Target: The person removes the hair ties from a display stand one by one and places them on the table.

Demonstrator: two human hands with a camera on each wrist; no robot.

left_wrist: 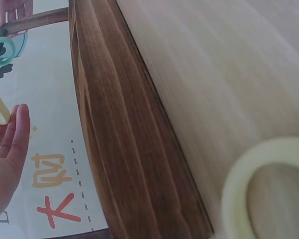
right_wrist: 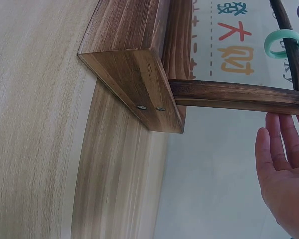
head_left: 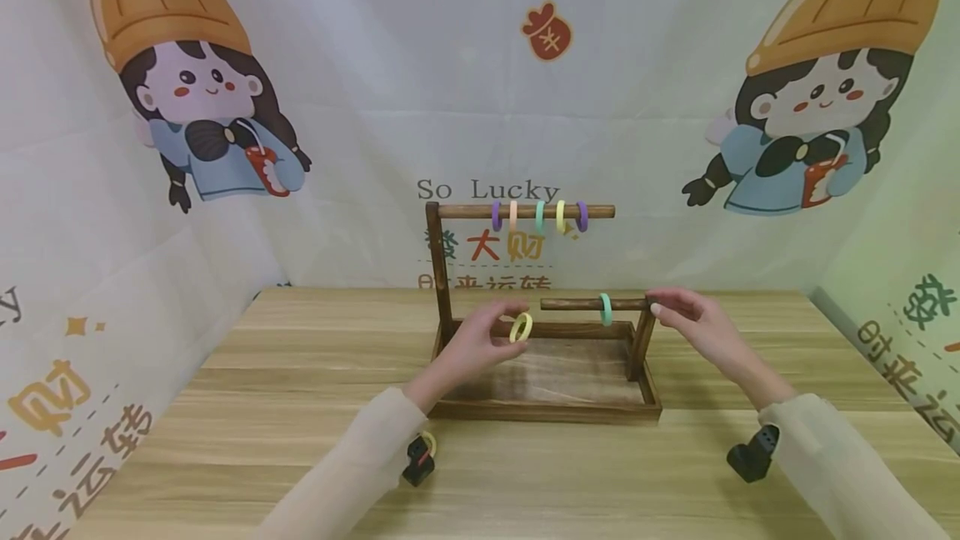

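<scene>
Wood-grained surface (head_left: 300, 357): rack (head_left: 547, 412), gripped by right fingers (head_left: 672, 297); yellow ring (head_left: 528, 326), pinched by left fingers (head_left: 508, 307), we should square to lower rod (head_left: 570, 304).

Draped booth (cartoon-printed cloth (head_left: 465, 107))

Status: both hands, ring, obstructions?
Left hand pinches yellow round ring, just off lower brown wooden bar. Right hand holds short brown wooden post. Nothing visibly between ring and bar tip.
</scene>
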